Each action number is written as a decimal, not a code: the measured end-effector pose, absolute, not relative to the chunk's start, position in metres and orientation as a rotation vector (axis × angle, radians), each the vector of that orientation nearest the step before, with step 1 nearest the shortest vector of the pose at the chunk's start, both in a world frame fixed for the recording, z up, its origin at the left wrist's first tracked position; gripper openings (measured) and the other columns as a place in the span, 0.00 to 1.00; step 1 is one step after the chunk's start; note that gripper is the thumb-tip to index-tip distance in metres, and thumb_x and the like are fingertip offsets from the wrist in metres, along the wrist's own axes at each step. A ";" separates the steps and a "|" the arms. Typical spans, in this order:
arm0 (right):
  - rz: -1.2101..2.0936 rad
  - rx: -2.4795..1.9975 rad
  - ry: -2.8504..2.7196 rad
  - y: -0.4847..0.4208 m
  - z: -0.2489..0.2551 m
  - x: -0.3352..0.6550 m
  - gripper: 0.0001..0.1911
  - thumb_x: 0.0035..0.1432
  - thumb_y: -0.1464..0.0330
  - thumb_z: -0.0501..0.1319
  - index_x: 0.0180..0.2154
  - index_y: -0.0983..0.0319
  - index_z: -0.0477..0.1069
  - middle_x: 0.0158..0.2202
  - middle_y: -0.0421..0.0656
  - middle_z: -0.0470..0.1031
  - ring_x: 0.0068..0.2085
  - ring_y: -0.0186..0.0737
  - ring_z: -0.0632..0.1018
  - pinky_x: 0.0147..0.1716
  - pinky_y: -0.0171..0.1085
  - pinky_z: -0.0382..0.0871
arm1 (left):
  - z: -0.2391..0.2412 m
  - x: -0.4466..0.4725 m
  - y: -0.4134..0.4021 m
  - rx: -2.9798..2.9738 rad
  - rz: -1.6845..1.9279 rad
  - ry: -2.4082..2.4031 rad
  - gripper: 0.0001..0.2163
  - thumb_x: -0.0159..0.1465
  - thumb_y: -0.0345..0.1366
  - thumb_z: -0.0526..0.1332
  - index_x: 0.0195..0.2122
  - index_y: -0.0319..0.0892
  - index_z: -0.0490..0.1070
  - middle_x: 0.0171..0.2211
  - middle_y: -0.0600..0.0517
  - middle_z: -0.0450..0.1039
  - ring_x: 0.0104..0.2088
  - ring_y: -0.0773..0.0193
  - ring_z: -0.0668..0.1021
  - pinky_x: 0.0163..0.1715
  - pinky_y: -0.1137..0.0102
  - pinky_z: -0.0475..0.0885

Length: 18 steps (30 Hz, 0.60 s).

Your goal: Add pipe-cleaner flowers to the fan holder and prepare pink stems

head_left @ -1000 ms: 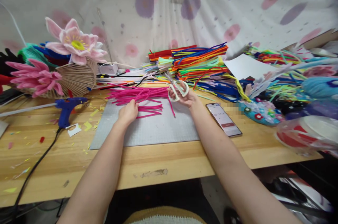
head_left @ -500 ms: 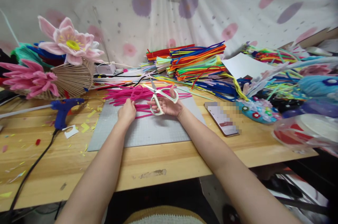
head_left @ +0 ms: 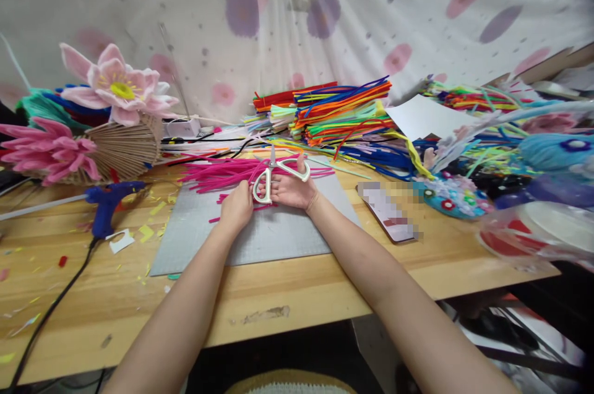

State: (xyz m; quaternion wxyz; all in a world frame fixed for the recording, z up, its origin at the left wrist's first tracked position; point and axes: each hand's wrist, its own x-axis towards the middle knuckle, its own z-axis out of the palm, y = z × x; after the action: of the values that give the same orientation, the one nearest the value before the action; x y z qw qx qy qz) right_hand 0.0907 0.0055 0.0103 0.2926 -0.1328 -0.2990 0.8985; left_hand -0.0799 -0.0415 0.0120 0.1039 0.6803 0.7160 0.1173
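Observation:
My right hand point(head_left: 292, 191) holds white-handled scissors point(head_left: 277, 174) with the blades pointing up and away, over the grey cutting mat point(head_left: 260, 236). My left hand point(head_left: 236, 207) is closed, knuckles up, on the near ends of a bundle of hot-pink pipe cleaners point(head_left: 223, 171) that lies across the mat's far edge. The two hands touch or nearly touch at the scissors' lower handle loop. A few short pink pieces lie on the mat just left of my left hand.
A blue glue gun point(head_left: 107, 202) with a black cord lies left on the wooden table point(head_left: 288, 286). Pink pipe-cleaner flowers point(head_left: 114, 81) and a woven fan sit far left. Stacks of coloured pipe cleaners point(head_left: 341, 109) fill the back. A phone point(head_left: 387, 211) lies right of the mat.
My right hand brought the scissors leftward and nearer, from beside the pink bundle's right end to meet my left hand. My left hand shifted slightly right along the bundle.

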 end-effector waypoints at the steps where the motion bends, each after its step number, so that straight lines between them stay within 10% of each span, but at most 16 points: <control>1: 2.399 -0.355 -0.798 0.005 0.010 0.091 0.36 0.56 0.44 0.44 0.45 0.69 0.64 0.41 0.56 0.74 0.46 0.47 0.74 0.51 0.51 0.63 | 0.012 -0.080 -0.041 1.999 0.346 2.116 0.15 0.67 0.40 0.39 0.43 0.42 0.63 0.42 0.42 0.73 0.42 0.53 0.76 0.35 0.66 0.65; 18: 2.308 -0.336 -0.728 0.013 0.004 0.089 0.37 0.54 0.41 0.43 0.39 0.68 0.66 0.32 0.50 0.72 0.36 0.43 0.73 0.41 0.45 0.69 | 0.010 -0.085 -0.038 2.059 0.411 2.025 0.13 0.66 0.35 0.42 0.37 0.44 0.66 0.39 0.47 0.74 0.41 0.59 0.74 0.35 0.70 0.63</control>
State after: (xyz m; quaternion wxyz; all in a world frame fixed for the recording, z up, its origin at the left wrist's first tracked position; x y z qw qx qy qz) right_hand 0.0894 0.0127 0.0044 0.3423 -0.1294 -0.2798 0.8876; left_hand -0.0847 -0.0382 0.0095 0.1123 0.7015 0.6898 0.1399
